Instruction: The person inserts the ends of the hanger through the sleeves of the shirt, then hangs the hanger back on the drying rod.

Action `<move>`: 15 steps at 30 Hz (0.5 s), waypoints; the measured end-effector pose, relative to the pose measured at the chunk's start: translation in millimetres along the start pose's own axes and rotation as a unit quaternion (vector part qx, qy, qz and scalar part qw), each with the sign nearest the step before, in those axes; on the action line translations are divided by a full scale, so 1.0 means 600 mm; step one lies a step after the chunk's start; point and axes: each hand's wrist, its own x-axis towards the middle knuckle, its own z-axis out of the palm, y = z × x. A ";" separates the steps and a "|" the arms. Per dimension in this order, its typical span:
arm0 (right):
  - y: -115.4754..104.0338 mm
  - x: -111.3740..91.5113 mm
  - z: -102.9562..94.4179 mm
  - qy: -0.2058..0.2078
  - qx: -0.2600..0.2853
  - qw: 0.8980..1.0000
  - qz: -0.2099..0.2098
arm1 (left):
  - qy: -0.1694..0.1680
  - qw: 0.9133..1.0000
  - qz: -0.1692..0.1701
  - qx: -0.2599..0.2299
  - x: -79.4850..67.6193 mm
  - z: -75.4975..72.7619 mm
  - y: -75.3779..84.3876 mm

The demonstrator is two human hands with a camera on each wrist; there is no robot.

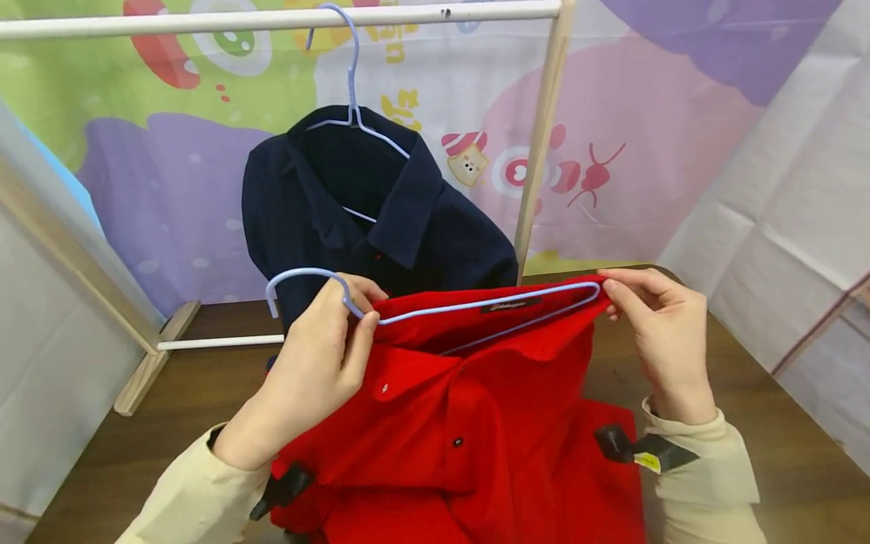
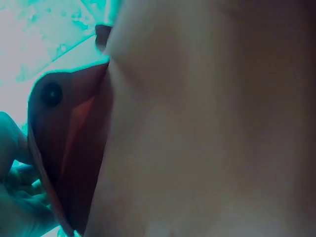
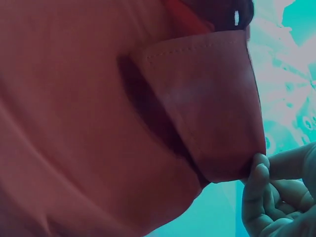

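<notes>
A red button shirt [image 1: 503,423] with its collar spread hangs between both hands. A light blue clothes hanger [image 1: 302,271] lies partly inside the collar, its hook sticking out to the left. My left hand [image 1: 326,340] pinches the hanger at the base of its hook. With thumb and fingers, my right hand [image 1: 669,332] grips the collar edge where the hanger's right end sits. In the right wrist view, fingertips pinch a corner of the collar [image 3: 212,108]. A blurred surface fills most of the left wrist view, beside a shirt part with a dark button [image 2: 51,94].
Behind the red shirt, a navy shirt [image 1: 469,242] hangs on another light blue hanger [image 1: 353,91] from the white rod [image 1: 204,20] of a wooden rack. The rack's post [image 1: 544,128] and foot stand on a brown table [image 1: 748,431]. A printed cartoon cloth hangs behind.
</notes>
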 end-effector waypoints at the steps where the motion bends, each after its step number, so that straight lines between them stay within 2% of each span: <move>1: -0.001 0.001 -0.001 0.005 0.005 1.000 -0.006 | -0.003 1.000 -0.001 0.004 -0.001 0.001 0.002; 5: -0.004 0.001 -0.002 0.018 -0.013 1.000 -0.021 | -0.025 0.999 -0.015 0.015 -0.005 0.005 0.003; 10: 0.002 -0.006 0.004 -0.020 -0.030 0.996 -0.077 | -0.027 0.999 -0.016 0.008 -0.009 0.005 0.003; 13: 0.004 -0.013 0.012 -0.046 -0.016 0.992 -0.118 | -0.024 1.000 -0.011 0.000 -0.007 0.004 0.003; 15: 0.002 -0.019 0.019 -0.058 -0.028 0.988 -0.142 | -0.031 0.999 -0.009 -0.007 -0.005 0.003 0.004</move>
